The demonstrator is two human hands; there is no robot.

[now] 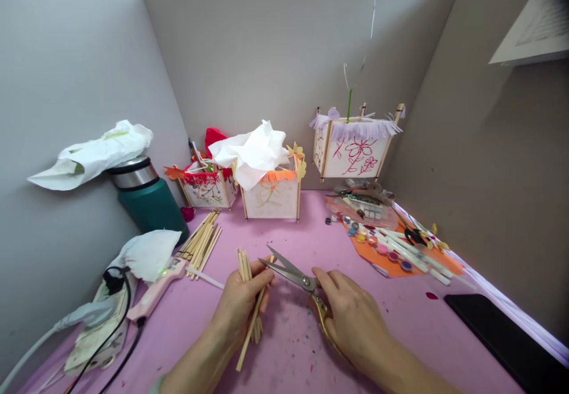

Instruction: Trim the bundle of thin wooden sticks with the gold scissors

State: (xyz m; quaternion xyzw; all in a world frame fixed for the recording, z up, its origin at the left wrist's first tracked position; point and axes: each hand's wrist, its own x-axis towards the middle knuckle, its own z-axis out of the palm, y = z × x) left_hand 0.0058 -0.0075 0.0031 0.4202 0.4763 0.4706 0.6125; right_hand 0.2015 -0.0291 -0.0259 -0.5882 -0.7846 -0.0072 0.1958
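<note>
Left side: teal bottle [151, 209], tilted in view, white wrap [100, 148] lying across its cap. Below it, power strip [95, 338] with plugs fitted; pink glue gun [153, 294] alongside.

Rear: red-trimmed box [207, 191] beside orange-trimmed box [271, 201], the latter topped by crumpled tissue [260, 151]. Lilac-trimmed box [355, 158] sits higher, against the grey wall [267, 56]; its support cannot be determined.

Right side: paint pots [372, 240] and white pens [402, 247] upon orange paper [362, 258]. Black slab [502, 335] lies nearer. Printed sheet [537, 29] noted above; text illegible.

Scissors [306, 281], sticks [244, 266] (both held).
</note>
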